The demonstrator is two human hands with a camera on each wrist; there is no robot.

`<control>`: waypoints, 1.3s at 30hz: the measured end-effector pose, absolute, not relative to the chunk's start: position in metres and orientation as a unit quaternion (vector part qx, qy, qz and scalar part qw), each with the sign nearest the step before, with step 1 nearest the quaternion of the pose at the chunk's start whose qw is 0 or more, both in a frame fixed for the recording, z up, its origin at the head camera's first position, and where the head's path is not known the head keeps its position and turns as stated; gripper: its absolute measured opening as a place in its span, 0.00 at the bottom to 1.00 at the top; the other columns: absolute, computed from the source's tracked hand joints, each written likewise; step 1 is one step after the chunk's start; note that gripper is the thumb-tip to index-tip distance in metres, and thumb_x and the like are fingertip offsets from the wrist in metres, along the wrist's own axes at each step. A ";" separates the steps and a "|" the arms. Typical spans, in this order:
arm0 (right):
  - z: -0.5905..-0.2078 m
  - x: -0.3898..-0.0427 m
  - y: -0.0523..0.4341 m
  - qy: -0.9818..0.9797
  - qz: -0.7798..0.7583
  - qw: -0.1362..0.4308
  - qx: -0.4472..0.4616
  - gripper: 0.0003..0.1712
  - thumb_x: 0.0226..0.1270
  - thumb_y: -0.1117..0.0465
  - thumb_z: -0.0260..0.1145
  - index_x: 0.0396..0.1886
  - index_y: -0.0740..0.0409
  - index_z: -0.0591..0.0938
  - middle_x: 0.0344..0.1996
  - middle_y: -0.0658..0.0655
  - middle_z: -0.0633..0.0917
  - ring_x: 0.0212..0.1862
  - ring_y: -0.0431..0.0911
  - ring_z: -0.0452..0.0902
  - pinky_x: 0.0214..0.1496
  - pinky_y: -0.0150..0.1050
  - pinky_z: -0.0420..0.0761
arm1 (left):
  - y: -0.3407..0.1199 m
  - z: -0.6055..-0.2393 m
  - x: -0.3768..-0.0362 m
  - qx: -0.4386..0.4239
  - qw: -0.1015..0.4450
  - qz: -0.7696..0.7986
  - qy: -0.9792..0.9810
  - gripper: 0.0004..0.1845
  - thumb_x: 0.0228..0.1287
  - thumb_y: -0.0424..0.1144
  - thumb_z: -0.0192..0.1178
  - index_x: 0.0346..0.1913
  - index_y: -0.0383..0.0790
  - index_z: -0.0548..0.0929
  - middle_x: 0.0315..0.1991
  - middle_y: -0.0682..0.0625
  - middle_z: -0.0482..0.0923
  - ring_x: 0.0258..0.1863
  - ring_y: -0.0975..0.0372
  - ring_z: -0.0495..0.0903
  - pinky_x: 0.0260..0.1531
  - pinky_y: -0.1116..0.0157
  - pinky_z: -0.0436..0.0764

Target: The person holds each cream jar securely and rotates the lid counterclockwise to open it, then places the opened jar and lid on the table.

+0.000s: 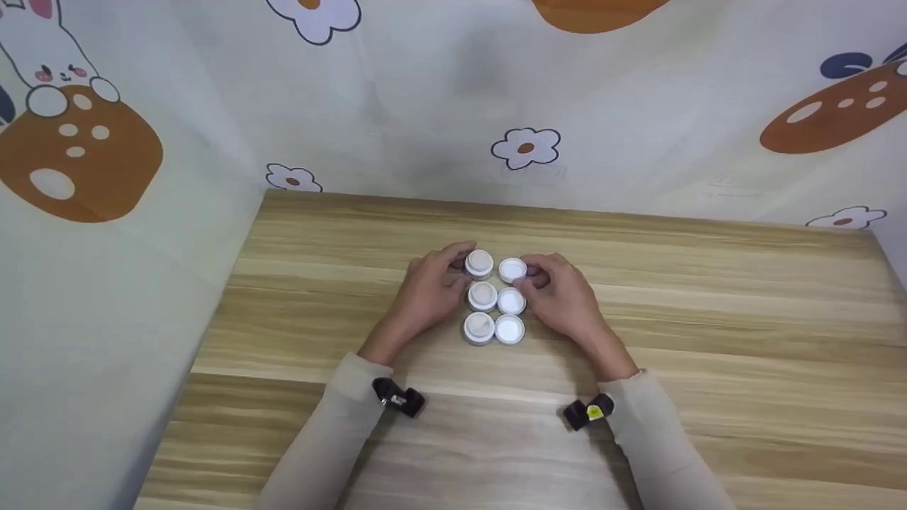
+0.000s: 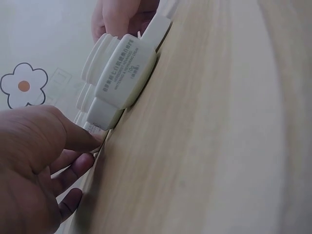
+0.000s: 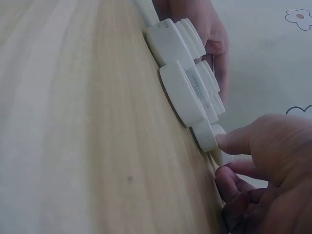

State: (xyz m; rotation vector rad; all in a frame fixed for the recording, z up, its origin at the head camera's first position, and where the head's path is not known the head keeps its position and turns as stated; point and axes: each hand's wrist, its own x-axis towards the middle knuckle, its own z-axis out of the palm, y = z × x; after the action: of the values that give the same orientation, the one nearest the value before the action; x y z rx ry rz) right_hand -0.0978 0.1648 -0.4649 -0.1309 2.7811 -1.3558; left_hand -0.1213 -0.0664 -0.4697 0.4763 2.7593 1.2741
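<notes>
Three small white jars stand uncapped in a column on the table, and three white round lids lie in a second column to their right, undersides up. My left hand (image 1: 432, 287) holds the far jar (image 1: 480, 263) with thumb and index finger around its side. With its thumb and index finger, my right hand (image 1: 563, 294) pinches the far lid (image 1: 512, 270). The middle jar (image 1: 482, 296) and near jar (image 1: 479, 328) sit beside the middle lid (image 1: 511, 301) and near lid (image 1: 509, 329). Printed lettering shows on the near jar (image 2: 129, 73) in the left wrist view.
A wood-grain table (image 1: 708, 340) lies under everything. Behind it and at the left hang pale sheets (image 1: 425, 106) printed with flowers, a rabbit and orange shapes. Each sleeved wrist carries a small black camera, one left (image 1: 398, 398) and one right (image 1: 588, 412).
</notes>
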 end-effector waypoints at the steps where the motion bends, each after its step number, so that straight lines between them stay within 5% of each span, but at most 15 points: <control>1: -0.466 -0.097 0.165 0.899 -0.436 0.023 -0.042 0.22 0.68 0.65 0.73 0.61 0.65 0.85 0.46 0.62 0.86 0.47 0.52 0.87 0.51 0.42 0.84 | -0.066 -0.470 -0.120 0.151 0.035 0.416 0.896 0.28 0.68 0.31 0.67 0.71 0.44 0.79 0.59 0.47 0.89 0.62 0.51 0.84 0.75 0.47 0.70; 39: -0.466 -0.088 0.170 0.886 -0.463 0.020 -0.025 0.17 0.74 0.64 0.65 0.58 0.62 0.87 0.44 0.61 0.88 0.44 0.47 0.84 0.50 0.35 0.81 | -0.065 -0.464 -0.108 0.153 0.079 0.485 0.858 0.25 0.75 0.32 0.60 0.72 0.36 0.76 0.65 0.42 0.84 0.67 0.54 0.83 0.71 0.59 0.79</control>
State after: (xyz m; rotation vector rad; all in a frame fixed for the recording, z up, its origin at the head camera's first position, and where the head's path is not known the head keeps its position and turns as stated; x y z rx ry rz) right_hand -0.0877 0.1701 -0.4662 -0.0788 2.7477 -1.4363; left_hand -0.1078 -0.0654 -0.4644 0.4577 2.5663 1.4507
